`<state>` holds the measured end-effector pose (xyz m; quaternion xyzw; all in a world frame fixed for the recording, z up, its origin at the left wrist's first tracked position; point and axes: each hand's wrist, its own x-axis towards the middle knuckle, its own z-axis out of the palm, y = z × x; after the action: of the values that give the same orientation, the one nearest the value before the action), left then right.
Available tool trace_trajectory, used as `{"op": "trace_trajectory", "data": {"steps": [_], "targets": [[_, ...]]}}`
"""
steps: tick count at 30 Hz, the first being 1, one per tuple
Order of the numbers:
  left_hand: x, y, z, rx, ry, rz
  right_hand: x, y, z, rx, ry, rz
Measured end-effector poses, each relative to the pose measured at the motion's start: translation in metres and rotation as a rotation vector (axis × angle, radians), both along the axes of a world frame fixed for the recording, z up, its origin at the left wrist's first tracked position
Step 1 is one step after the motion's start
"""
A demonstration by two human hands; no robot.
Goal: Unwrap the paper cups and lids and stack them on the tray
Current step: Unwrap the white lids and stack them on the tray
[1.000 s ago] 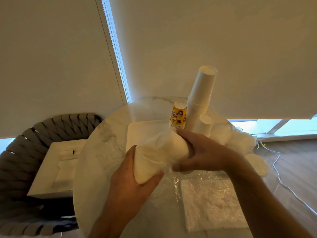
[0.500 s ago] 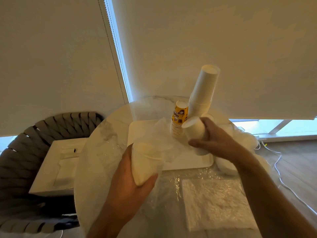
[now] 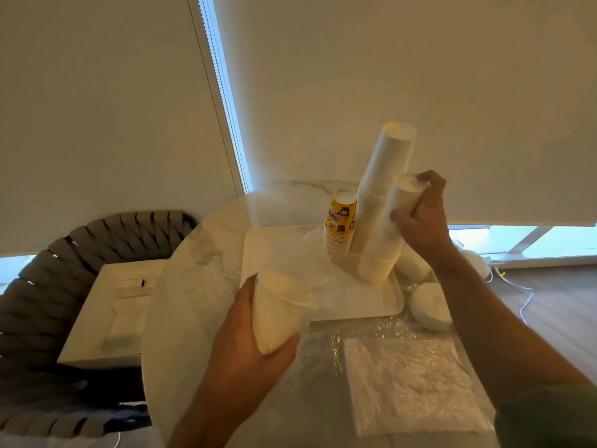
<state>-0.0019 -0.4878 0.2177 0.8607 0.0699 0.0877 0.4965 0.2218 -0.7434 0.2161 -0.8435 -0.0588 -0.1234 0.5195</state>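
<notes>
Since a moment ago the right hand (image 3: 420, 218), fingers curled round freed cups (image 3: 392, 227), has set them on the tray (image 3: 365, 299) stack; the left hand (image 3: 248, 344) grips the wrapped rest (image 3: 274, 312)

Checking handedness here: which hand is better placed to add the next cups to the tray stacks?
Right. The right hand already holds white cups at the stacks on the tray; the left hand grips the wrapped sleeve.

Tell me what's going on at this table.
A person is unwrapping paper cups and stacking them on a white tray. The right hand grips a white cup stack standing upside down on the tray, beside a taller white stack and a yellow printed stack. The left hand holds plastic-wrapped cups.
</notes>
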Motion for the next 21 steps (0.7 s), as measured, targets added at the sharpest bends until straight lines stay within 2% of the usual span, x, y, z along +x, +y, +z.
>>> {"op": "trace_trajectory", "data": {"steps": [5, 10, 13, 16, 18, 20, 21], "targets": [[-0.002, 0.001, 0.001, 0.003, 0.006, 0.031, 0.001, 0.0, -0.033, -0.248, 0.099, -0.099], [-0.003, 0.003, 0.0, 0.001, 0.025, 0.075, -0.008, -0.005, -0.049, -0.409, 0.278, -0.086], [-0.001, 0.004, -0.001, 0.021, -0.001, 0.077, -0.016, 0.0, -0.033, -0.478, 0.16, -0.176], [0.002, 0.004, 0.002, 0.046, -0.029, 0.042, -0.029, 0.014, -0.004, -0.323, -0.005, -0.112], [0.004, 0.002, 0.002, 0.06, -0.032, 0.026, -0.049, 0.03, 0.023, -0.02, 0.114, 0.072], [0.005, 0.0, 0.001, 0.074, -0.027, 0.018, -0.073, 0.044, 0.044, 0.314, 0.307, 0.371], [0.006, 0.0, 0.0, 0.08, -0.025, 0.015, -0.083, 0.05, 0.049, 0.369, 0.37, 0.529]]}}
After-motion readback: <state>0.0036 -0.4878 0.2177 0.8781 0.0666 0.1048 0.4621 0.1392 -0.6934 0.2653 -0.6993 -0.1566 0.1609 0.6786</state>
